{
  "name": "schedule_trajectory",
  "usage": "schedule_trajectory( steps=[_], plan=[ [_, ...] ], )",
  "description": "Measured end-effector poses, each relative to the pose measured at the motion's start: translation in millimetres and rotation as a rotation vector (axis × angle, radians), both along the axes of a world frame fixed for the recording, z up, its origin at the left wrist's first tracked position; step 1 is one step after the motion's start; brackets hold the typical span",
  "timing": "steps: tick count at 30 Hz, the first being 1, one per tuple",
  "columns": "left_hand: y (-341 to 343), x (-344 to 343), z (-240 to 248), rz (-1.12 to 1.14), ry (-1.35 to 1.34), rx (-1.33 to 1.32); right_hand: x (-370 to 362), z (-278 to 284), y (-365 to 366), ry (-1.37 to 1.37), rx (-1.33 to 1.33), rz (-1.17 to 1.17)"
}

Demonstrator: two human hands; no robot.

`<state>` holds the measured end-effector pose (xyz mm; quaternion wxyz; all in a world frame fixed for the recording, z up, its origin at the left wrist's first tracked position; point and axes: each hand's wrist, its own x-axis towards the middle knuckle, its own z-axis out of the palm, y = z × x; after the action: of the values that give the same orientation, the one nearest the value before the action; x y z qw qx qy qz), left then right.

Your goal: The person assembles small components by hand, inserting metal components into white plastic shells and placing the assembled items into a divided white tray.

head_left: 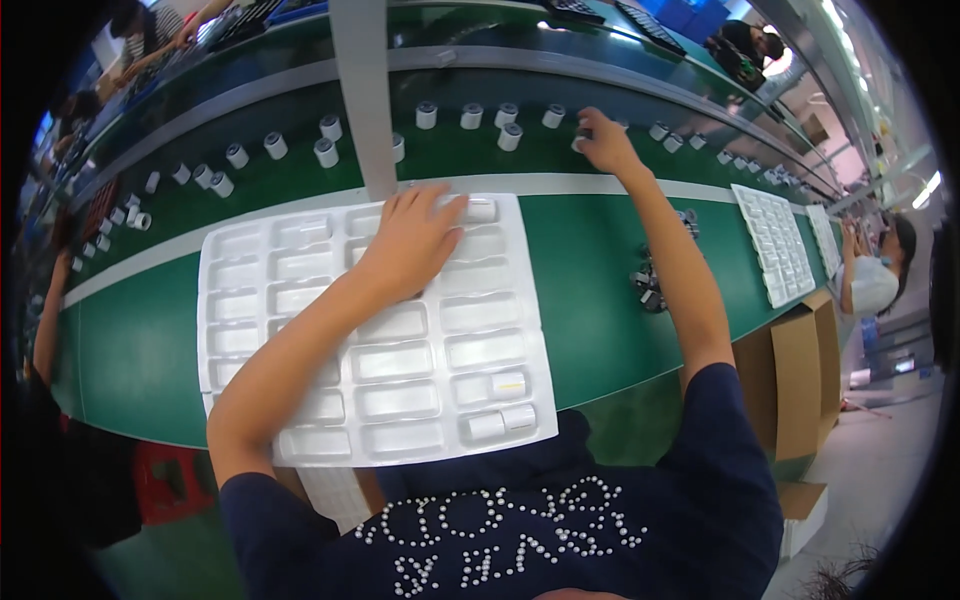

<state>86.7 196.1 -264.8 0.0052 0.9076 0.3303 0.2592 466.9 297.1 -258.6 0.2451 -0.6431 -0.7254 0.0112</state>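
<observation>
At a green workbench, your left hand (415,240) lies flat and open, fingers spread, on the far part of a white moulded tray (240,345), gripping nothing and pinning the tray to the green mat (600,290). Your right hand (603,140) stretches far across to the dark conveyor belt (450,150), fingers closing around one small white cylinder (579,143) at the right end of the scattered row; whether the grip is complete cannot be told, as the fingers cover the part.

Other white cylinders (510,135) stand just beside your reaching hand, so a sweeping wrist is likely to knock the neighbours over or roll them along the belt. A loose pinch at full stretch could drop the part on its way back. Most tray pockets are empty; a few filled pockets (500,400) sit at the near right corner, another at the far right under your left fingertips. Lean harder on that thin tray and it may flex or slide, spilling the seated pieces. A small pile of dark parts (650,285) on the mat lies under your right forearm's path and could be dragged. Another white tray (775,240) rests further right.
</observation>
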Motion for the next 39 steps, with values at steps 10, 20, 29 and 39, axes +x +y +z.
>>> schedule_trajectory(
  steps=[10, 20, 29, 39],
  plan=[
    [5, 9, 7, 0.04, -0.091, -0.246, -21, 42, -64, -0.041, 0.136, 0.229],
    [22, 19, 5, -0.029, 0.002, -0.317, 8, 35, -211, -0.382, -0.378, 0.203],
    [20, 35, 5, -0.029, 0.068, -0.269, 14, 33, -192, 0.199, -0.325, 0.294],
    [11, 52, 29, -0.011, 0.048, -0.325, -54, 25, -181, 1.654, -0.59, 0.464]
  ],
)
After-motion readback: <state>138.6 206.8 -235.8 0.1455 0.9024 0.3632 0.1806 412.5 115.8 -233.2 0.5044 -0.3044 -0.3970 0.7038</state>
